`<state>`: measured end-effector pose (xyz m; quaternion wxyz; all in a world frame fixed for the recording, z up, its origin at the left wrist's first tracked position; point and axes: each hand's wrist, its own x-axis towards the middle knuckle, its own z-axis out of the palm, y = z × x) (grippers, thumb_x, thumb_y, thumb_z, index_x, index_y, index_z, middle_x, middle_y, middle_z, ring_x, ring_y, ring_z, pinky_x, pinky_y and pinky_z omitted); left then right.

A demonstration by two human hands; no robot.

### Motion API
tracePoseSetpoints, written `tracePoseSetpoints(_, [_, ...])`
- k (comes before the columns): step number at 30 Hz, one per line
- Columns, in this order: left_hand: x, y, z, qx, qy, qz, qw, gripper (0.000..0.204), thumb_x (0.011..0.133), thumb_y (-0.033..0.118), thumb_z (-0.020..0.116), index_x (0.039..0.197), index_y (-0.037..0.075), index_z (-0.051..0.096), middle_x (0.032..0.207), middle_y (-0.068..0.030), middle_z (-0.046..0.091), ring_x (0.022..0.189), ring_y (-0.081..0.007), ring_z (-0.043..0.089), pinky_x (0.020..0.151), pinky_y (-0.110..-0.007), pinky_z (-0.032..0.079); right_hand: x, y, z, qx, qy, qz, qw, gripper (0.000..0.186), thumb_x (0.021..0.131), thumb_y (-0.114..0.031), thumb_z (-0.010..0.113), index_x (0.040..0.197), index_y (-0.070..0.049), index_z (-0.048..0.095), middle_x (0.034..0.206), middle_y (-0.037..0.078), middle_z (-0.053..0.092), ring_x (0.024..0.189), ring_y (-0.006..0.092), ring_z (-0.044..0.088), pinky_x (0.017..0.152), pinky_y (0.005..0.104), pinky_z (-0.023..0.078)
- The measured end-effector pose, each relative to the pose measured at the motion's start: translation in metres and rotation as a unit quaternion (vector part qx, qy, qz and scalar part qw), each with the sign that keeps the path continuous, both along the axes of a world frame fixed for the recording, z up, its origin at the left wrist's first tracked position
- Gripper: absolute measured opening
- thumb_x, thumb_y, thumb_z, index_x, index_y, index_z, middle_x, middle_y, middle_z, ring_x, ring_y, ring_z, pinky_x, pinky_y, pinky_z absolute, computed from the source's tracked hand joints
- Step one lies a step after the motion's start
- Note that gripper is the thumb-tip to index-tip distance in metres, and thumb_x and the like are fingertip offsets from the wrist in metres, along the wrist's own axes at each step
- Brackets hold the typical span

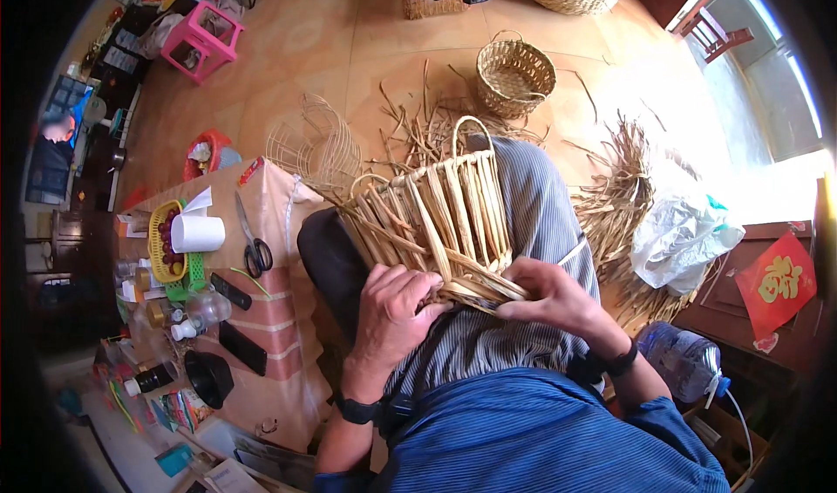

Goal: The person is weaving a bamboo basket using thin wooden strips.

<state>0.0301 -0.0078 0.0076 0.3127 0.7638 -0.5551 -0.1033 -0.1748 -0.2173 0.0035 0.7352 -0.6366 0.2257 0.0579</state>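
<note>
A partly woven basket (466, 201) of pale, dried plant strips lies tilted across my lap, its looped handles pointing away from me. Upright strips run along its side and gather into a braided edge (466, 292) close to my body. My left hand (397, 306) is closed on the strips at the left of that edge, thumb and fingers pressed together. At the other end, my right hand (554, 297) pinches strips between thumb and fingers. Some fingertips are hidden behind the weaving. Loose strip ends cross over the basket's side between my hands.
A table on my left holds scissors (253, 236), a paper roll (198, 233), a yellow basket (159, 258), a black bowl (207, 380) and phones. Ahead are a wire frame (318, 140) and a finished basket (514, 79). Right are straw bundles (619, 205) and a water jug (680, 360).
</note>
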Motion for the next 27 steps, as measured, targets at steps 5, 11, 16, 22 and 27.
tracePoseSetpoints(5, [0.030, 0.011, 0.034, -0.002, 0.049, 0.070, 0.996, 0.033, 0.099, 0.005, 0.075, 0.132, 0.008, 0.076, 0.110, -0.0055, 0.084, 0.093, -0.0214, 0.074, 0.090, -0.038, 0.054, 0.024, -0.007, 0.016, -0.252, 0.061, 0.101, 0.960, 0.048, 0.109, -0.046, 0.073, 0.096, 0.001, 0.072, 0.067, 0.015, 0.065, 0.056, 0.0232, 0.061, 0.059, 0.0416, 0.051])
tracePoseSetpoints(11, [0.008, 0.001, 0.032, -0.045, 0.023, 0.032, 0.998, 0.030, 0.104, -0.003, 0.061, 0.129, 0.004, 0.076, 0.111, -0.0126, 0.080, 0.106, -0.0312, 0.076, 0.095, -0.043, 0.058, -0.004, -0.039, -0.031, 0.171, -0.080, -0.106, 0.976, 0.050, 0.118, -0.045, 0.055, 0.093, -0.006, 0.073, 0.063, 0.000, 0.066, 0.054, 0.0088, 0.056, 0.053, 0.0253, 0.044])
tracePoseSetpoints(16, [0.006, -0.010, 0.028, -0.042, 0.009, 0.013, 0.999, 0.034, 0.094, -0.006, 0.067, 0.125, 0.005, 0.078, 0.109, -0.0121, 0.074, 0.105, -0.0333, 0.074, 0.096, -0.044, 0.060, -0.004, -0.030, -0.006, -0.054, 0.132, 0.107, 0.984, 0.048, 0.112, -0.051, 0.066, 0.102, -0.005, 0.076, 0.064, -0.001, 0.067, 0.052, 0.0080, 0.060, 0.048, 0.0250, 0.046])
tracePoseSetpoints(22, [-0.003, -0.021, 0.019, -0.026, 0.006, -0.025, 0.999, 0.027, 0.100, -0.003, 0.067, 0.123, 0.006, 0.079, 0.099, -0.0119, 0.073, 0.094, -0.0323, 0.071, 0.083, -0.044, 0.058, -0.038, -0.057, -0.022, 0.058, -0.076, 0.007, 0.995, 0.052, 0.120, -0.048, 0.049, 0.122, -0.003, 0.076, 0.076, 0.005, 0.074, 0.054, 0.0100, 0.060, 0.052, 0.0251, 0.050])
tracePoseSetpoints(27, [0.001, -0.019, 0.019, -0.015, 0.076, -0.001, 0.997, 0.026, 0.103, 0.001, 0.065, 0.124, 0.007, 0.080, 0.094, -0.0140, 0.076, 0.088, -0.0338, 0.070, 0.086, -0.043, 0.056, -0.042, -0.051, -0.073, 0.309, -0.287, -0.361, 0.832, 0.036, 0.121, -0.036, 0.050, 0.146, -0.012, 0.060, 0.099, 0.001, 0.066, 0.064, 0.0079, 0.048, 0.059, 0.0266, 0.043])
